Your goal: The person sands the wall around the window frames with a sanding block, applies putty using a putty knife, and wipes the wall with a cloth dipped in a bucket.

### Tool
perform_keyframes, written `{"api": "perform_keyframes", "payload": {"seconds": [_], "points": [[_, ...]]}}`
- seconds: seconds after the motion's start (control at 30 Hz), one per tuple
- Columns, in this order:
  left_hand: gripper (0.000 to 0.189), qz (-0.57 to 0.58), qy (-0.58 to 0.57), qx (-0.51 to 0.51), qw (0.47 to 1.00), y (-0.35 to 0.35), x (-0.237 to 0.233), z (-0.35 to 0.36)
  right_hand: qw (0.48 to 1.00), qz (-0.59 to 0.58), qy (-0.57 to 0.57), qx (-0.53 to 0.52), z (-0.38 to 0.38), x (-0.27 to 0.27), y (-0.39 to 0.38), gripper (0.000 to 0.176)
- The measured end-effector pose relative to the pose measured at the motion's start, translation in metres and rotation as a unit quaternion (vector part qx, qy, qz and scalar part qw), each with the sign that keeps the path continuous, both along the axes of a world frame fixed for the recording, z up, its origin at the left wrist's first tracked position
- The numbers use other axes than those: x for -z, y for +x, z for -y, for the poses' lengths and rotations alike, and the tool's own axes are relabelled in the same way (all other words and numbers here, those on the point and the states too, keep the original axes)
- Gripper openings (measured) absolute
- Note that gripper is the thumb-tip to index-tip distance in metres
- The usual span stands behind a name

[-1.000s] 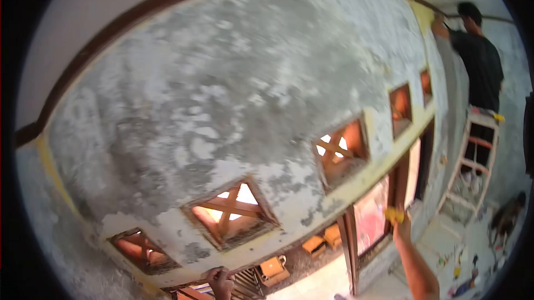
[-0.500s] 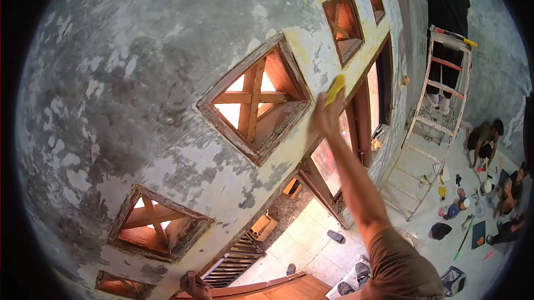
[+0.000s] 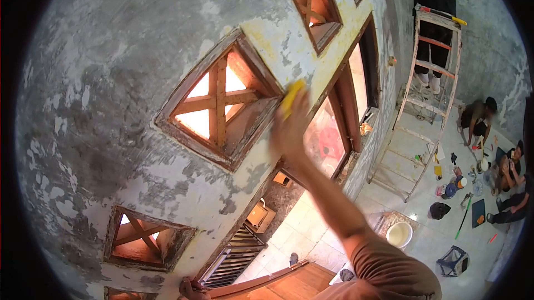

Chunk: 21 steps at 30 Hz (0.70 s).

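My right hand (image 3: 289,127) is raised against the patchy grey wall (image 3: 111,66) and presses a yellow pad (image 3: 292,95) onto it, right beside the lower right corner of a diamond-shaped wooden vent opening (image 3: 219,102). My left hand (image 3: 192,289) shows at the bottom edge, closed over a brown wooden rail (image 3: 256,283). The hand is partly cut off by the frame.
More vent openings (image 3: 314,11) run along the wall above a door frame (image 3: 345,94). A person stands on a white ladder (image 3: 428,94) to the right. Other people crouch on the tiled floor among paint cans and tools (image 3: 461,189); a white bucket (image 3: 399,234) stands below.
My right hand with the yellow pad has slid left and down along the wall toward the vent's corner. The view has shifted slightly; my left hand stays on the rail.
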<state>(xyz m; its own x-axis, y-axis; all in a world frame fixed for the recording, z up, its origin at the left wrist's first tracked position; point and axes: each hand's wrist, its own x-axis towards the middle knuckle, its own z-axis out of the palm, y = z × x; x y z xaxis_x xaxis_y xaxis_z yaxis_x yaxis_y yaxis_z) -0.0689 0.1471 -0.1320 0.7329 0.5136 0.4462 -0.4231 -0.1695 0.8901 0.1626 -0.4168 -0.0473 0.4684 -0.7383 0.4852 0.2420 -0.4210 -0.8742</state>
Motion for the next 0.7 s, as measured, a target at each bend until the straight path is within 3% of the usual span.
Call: {"api": "perform_keyframes", "payload": {"seconds": [0.07, 0.1, 0.17, 0.3, 0.37, 0.4, 0.47, 0.5, 0.57, 0.63, 0.67, 0.7], "points": [[0.029, -0.013, -0.002, -0.023, 1.000, -0.003, -0.006, 0.003, 0.999, 0.000, -0.014, 0.042, 0.070, 0.019, 0.042, 0.075], [0.035, -0.027, -0.003, -0.041, 0.999, -0.005, -0.013, 0.009, 0.998, 0.001, 0.065, 0.015, 0.094, 0.017, 0.045, 0.078], [0.037, -0.065, -0.006, -0.030, 0.997, -0.012, -0.031, 0.041, 0.997, 0.029, 0.070, -0.002, 0.124, 0.034, 0.054, 0.080], [0.037, -0.056, 0.004, -0.037, 0.998, -0.014, -0.043, 0.065, 0.995, 0.061, -0.042, -0.062, 0.066, 0.053, 0.025, 0.081], [0.037, -0.059, -0.006, -0.044, 0.997, -0.012, -0.046, 0.072, 0.971, 0.024, -0.177, -0.156, 0.028, 0.080, -0.003, 0.082], [0.040, -0.016, 0.037, -0.030, 0.999, -0.006, -0.023, 0.031, 0.956, 0.034, -0.219, -0.193, 0.016, 0.077, -0.027, 0.082], [0.042, -0.036, 0.025, -0.024, 0.999, -0.009, -0.031, 0.044, 0.933, 0.067, -0.249, -0.252, 0.018, 0.071, -0.046, 0.078], [0.044, -0.055, 0.013, -0.023, 0.998, -0.009, -0.037, 0.050, 0.936, 0.068, -0.242, -0.247, 0.031, 0.080, -0.036, 0.078], [0.046, -0.041, 0.047, -0.006, 0.998, -0.007, -0.031, 0.035, 0.888, 0.030, -0.453, -0.070, 0.073, 0.104, 0.002, 0.073], [0.022, -0.021, 0.004, 0.080, 0.997, -0.006, -0.010, -0.002, 0.946, 0.073, -0.314, -0.037, 0.101, 0.099, 0.025, 0.064], [0.019, -0.007, -0.016, 0.109, 0.994, -0.007, -0.003, -0.015, 0.956, 0.117, -0.269, -0.012, 0.112, 0.089, 0.034, 0.058], [0.019, -0.006, -0.013, 0.109, 0.994, -0.002, 0.002, -0.022, 0.972, 0.087, -0.219, 0.014, 0.115, 0.075, 0.036, 0.059]]}}
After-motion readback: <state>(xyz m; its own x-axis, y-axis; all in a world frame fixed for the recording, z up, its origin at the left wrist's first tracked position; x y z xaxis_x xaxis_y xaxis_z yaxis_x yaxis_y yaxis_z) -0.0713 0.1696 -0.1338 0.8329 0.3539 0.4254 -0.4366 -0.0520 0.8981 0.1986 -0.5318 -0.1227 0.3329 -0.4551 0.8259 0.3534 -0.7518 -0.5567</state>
